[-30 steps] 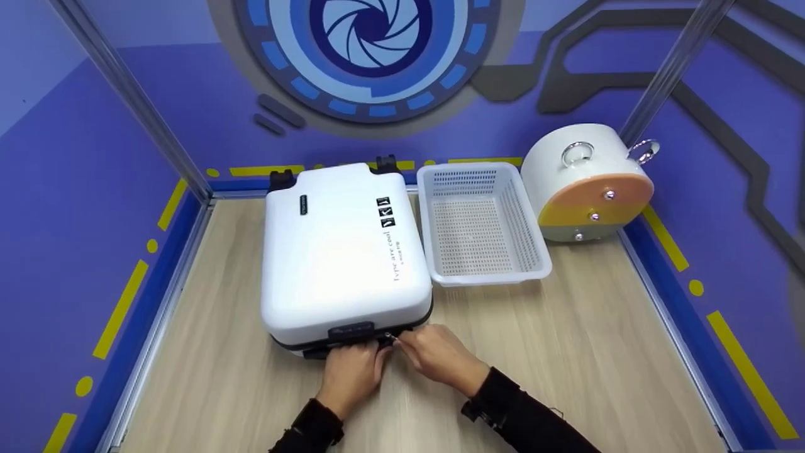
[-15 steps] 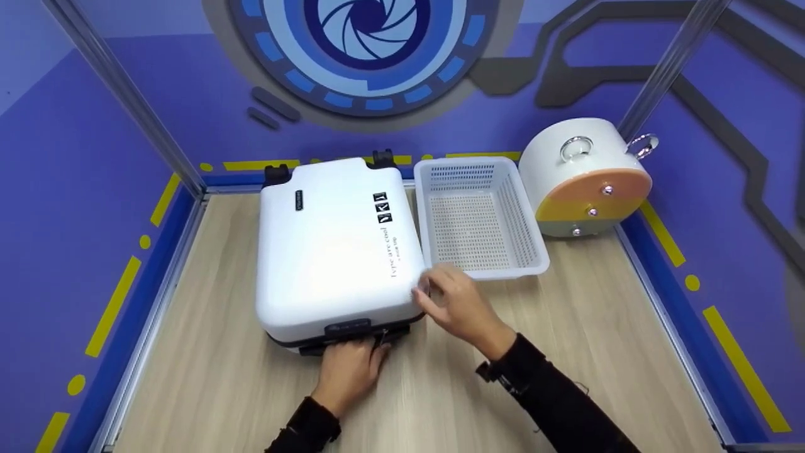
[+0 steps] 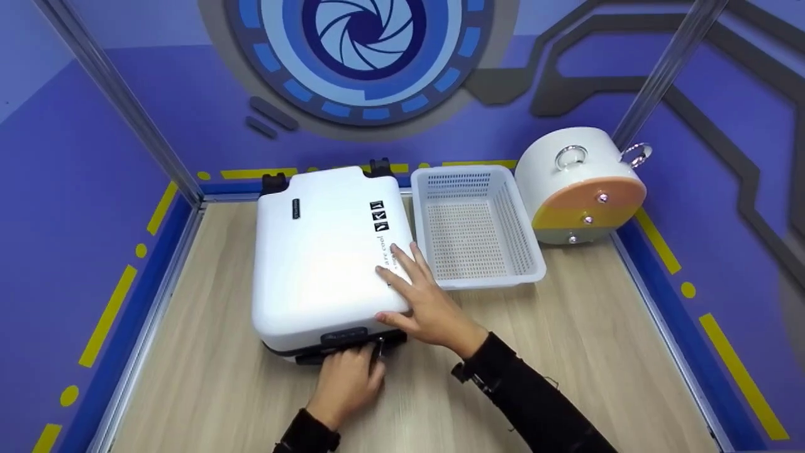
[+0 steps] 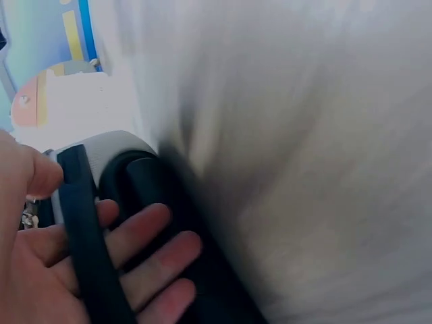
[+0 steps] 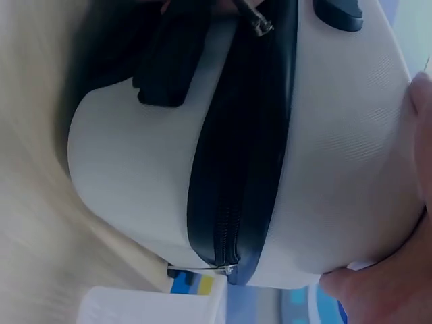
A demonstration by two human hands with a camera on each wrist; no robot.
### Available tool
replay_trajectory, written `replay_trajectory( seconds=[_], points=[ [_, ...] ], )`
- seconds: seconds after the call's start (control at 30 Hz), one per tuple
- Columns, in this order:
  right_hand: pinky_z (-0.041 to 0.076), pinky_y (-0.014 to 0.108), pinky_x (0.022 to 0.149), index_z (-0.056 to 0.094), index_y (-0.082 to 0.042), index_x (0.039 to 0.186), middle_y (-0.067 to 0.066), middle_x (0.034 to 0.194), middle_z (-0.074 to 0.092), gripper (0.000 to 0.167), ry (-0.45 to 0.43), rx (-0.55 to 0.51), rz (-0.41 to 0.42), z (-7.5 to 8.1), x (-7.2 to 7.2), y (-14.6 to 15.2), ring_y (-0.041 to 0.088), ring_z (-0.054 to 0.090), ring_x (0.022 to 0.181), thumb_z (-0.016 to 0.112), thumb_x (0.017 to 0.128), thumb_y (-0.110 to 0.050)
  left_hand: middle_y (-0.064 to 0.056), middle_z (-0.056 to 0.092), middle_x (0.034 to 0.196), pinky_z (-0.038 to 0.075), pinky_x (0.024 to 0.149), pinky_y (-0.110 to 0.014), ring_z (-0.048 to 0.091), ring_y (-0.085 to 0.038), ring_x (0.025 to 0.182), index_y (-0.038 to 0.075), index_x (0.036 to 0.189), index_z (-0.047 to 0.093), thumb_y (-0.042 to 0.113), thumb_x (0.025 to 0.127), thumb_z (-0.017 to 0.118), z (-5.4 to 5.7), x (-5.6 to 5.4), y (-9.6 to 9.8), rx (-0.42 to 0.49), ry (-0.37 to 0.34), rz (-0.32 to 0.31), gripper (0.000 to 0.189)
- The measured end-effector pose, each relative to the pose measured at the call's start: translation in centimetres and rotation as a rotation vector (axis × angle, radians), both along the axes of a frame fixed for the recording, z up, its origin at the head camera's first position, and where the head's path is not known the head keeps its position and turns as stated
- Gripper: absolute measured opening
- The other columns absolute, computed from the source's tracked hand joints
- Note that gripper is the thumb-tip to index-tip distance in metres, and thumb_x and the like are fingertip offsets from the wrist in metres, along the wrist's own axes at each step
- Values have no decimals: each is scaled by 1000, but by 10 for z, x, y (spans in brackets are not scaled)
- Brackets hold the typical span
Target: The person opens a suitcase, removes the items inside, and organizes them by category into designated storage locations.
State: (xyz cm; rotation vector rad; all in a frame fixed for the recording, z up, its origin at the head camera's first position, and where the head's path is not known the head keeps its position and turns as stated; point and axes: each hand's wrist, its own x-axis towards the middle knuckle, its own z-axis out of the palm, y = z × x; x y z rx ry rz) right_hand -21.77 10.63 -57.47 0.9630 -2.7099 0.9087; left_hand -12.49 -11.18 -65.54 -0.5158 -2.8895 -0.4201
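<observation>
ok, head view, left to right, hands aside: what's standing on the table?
white suitcase → white perforated basket → white drum-shaped box with an orange, yellow and green front

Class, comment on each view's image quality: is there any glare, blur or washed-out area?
Head: mostly clear, with a bright highlight on the suitcase's white lid; left wrist: the wooden tabletop smears into streaks, and white beside the multicoloured drawer unit washes out; right wrist: dimmer, tabletop blurred, yet the zipper teeth are discernible.
</observation>
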Motion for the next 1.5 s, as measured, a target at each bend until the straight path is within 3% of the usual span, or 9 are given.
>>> replay_trajectory(
  seconds=[0.13,0.3,0.53,0.67,0.8,0.93,1.13,1.37,1.5],
  points=[
    [36,68,127,40,-34,172,1,189,10,88,2,-14,-3,0,-1,-3,42,-2,175,69,98,-73,-9,73,72,55,55,-49,71,-34,61,11,91,74,29,107,65,6,0,5,26,42,25,25],
    [34,71,127,42,-32,171,4,188,14,88,11,-31,2,-1,0,-3,50,1,173,71,98,-71,-5,65,62,51,48,-46,68,-30,55,13,80,69,28,110,65,9,1,8,27,129,21,34],
    [35,71,126,41,-32,171,1,188,12,89,-10,-14,-11,1,2,0,50,0,173,69,97,-73,-2,72,72,57,56,-43,73,-25,62,11,94,76,15,102,78,8,5,2,142,271,-9,8],
    [38,69,125,41,-31,172,3,188,14,88,-10,-12,0,1,3,0,54,2,172,69,98,-71,0,72,73,57,56,-39,71,-21,63,12,88,76,14,95,85,11,9,-5,159,377,-6,11],
    [40,69,125,42,-30,171,3,188,14,88,-13,-11,0,2,4,1,54,3,172,69,99,-70,0,72,73,57,61,-39,70,-21,65,12,81,76,17,91,88,12,12,-11,112,452,32,16],
    [39,68,126,42,-30,171,2,188,14,88,-22,-20,-5,2,3,2,53,2,172,69,98,-70,0,72,73,53,62,-40,69,-22,66,12,79,74,18,93,86,12,16,-18,69,444,80,20],
    [36,69,127,42,-31,171,0,188,13,88,-48,-25,-16,1,2,1,50,0,173,69,98,-72,-1,66,68,52,53,-41,64,-23,57,10,78,67,11,94,82,6,22,-37,111,413,144,22],
    [32,69,130,42,-32,171,-5,189,9,90,-86,-25,-12,2,1,-1,43,-5,174,65,97,-76,-3,59,63,44,46,-45,58,-29,49,9,76,59,7,93,78,0,33,-79,123,440,232,25],
    [32,70,129,42,-32,171,-6,189,8,90,-98,-35,-12,2,2,0,41,-7,175,66,97,-76,-5,62,64,41,48,-43,55,-25,50,7,78,64,7,95,77,4,41,-106,100,369,316,22]
  ],
)
